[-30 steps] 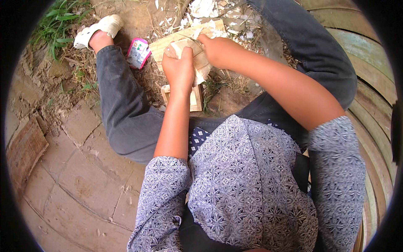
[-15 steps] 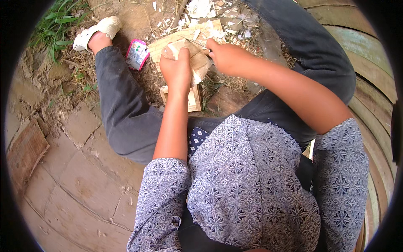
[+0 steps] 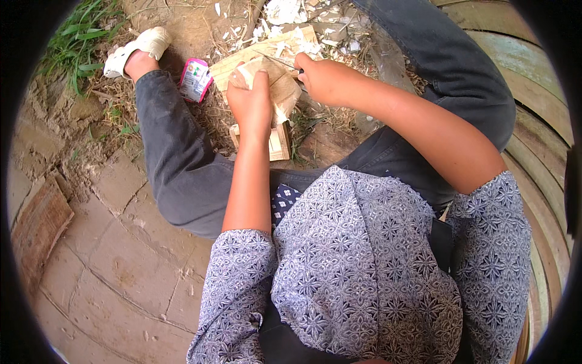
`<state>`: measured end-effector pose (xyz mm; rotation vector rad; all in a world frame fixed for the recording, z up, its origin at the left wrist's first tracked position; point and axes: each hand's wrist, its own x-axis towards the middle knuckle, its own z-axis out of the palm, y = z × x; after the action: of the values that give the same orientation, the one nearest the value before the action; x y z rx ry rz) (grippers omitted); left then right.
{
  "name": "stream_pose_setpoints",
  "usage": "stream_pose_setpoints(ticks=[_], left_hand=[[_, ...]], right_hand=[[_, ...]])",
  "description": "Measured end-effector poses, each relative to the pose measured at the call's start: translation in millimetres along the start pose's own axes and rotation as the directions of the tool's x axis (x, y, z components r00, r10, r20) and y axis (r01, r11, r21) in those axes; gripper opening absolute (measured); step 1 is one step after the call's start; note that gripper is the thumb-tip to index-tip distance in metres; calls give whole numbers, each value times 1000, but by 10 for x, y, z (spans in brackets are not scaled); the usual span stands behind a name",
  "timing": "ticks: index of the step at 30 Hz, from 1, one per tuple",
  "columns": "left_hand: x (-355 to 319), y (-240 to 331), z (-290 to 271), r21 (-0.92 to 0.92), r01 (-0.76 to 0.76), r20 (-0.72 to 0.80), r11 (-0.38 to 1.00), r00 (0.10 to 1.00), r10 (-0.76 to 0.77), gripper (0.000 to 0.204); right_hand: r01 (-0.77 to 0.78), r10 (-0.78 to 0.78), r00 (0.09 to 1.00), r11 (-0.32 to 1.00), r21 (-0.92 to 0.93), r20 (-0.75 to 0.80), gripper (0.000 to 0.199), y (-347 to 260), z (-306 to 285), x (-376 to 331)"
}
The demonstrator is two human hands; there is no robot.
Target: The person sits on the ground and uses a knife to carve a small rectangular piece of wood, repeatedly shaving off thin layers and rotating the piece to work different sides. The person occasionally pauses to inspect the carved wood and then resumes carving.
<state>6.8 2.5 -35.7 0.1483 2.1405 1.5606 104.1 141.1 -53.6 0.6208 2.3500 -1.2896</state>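
Note:
My left hand (image 3: 250,104) grips a pale, rounded block of wood (image 3: 282,86) by its left side, with the thumb lying on the near face. In my right hand (image 3: 324,80) is a knife (image 3: 280,61), its handle mostly hidden by the closed fingers. The thin blade points left and lies along the block's far edge; whether it bites into the wood I cannot tell. Under the block a flat wooden board (image 3: 298,40) slants across the ground. Close below my left hand sits a small wooden frame or box (image 3: 279,144), partly covered by the wrist.
Wood shavings (image 3: 285,11) litter the ground beyond the board. A pink and white packet (image 3: 196,80) lies left of it, near my foot in a white clog (image 3: 154,41). My bent legs flank the work. Curved wooden slats (image 3: 515,60) run along the right.
The block has tilted a little, so more of its broad face shows. Both hands have shifted slightly left, and the knife stays at the far edge.

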Motion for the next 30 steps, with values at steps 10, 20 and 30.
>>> stream_pose_setpoints(ticks=[10, 20, 30], left_hand=[[34, -46, -23, 7, -32, 19, 999, 999, 32, 50], [64, 8, -5, 6, -26, 50, 1000, 998, 26, 36], [6, -77, -47, -72, -55, -28, 996, 998, 53, 29]], right_hand=[[-43, 43, 999, 999, -23, 6, 35, 12, -1, 265], [-112, 119, 992, 982, -154, 33, 52, -291, 42, 192], [-121, 123, 992, 983, -140, 8, 46, -99, 119, 265]])
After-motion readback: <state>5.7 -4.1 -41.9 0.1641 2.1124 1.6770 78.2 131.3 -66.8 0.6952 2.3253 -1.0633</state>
